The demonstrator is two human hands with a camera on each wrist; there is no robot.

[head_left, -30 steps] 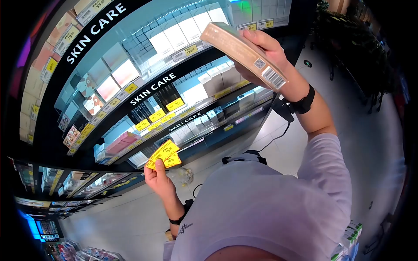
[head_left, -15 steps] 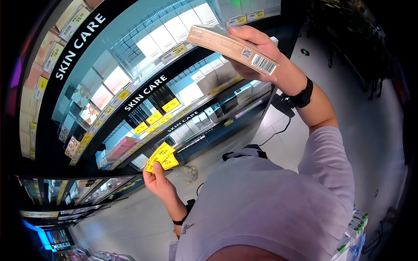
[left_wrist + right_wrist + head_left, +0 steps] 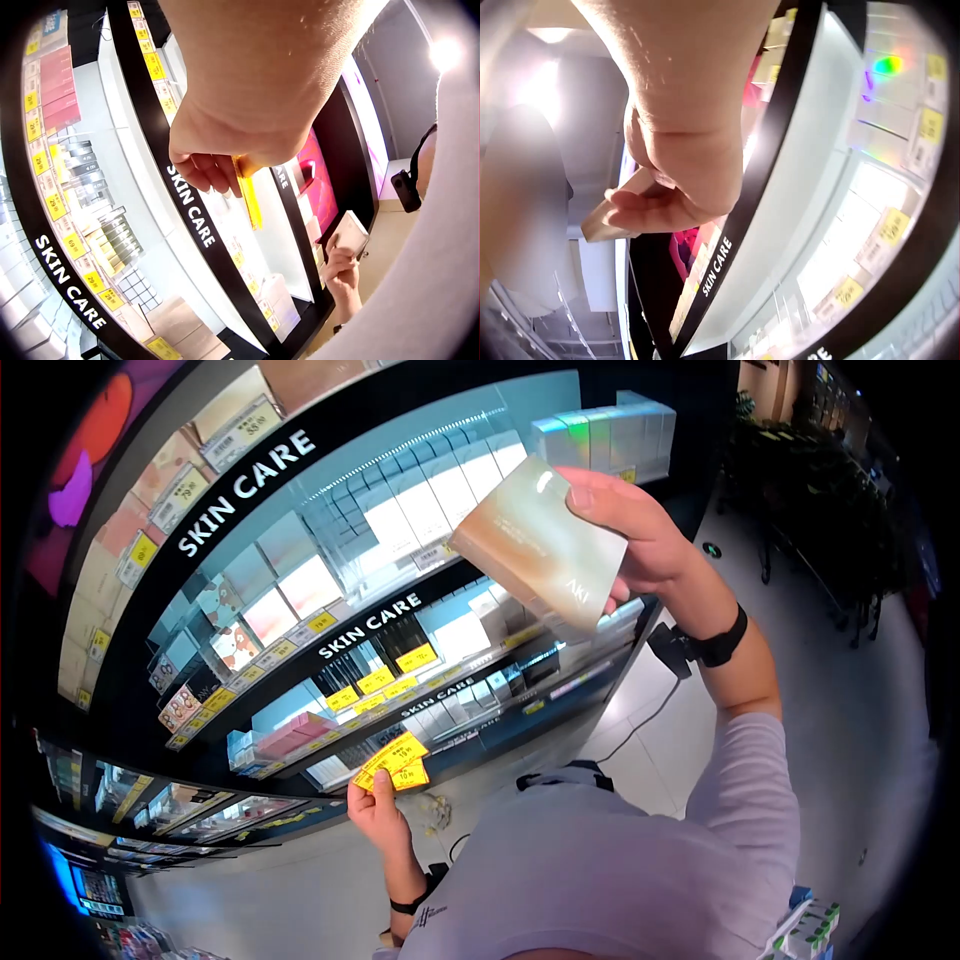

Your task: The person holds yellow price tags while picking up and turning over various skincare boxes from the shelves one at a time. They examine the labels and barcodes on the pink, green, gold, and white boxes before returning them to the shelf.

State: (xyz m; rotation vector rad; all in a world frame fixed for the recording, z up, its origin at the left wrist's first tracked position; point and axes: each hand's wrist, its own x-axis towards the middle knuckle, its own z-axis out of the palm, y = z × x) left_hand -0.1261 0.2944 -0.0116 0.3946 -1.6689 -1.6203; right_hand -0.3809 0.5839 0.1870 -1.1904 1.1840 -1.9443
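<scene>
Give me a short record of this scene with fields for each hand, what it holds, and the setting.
Left hand: left hand pinches fanned yellow price tags, low near the bottom shelf
Right hand: right hand grips a flat tan box, raised, broad face to the head camera
Setting: curved black shelves lettered SKIN CARE, stocked with boxes and yellow price labels
</scene>
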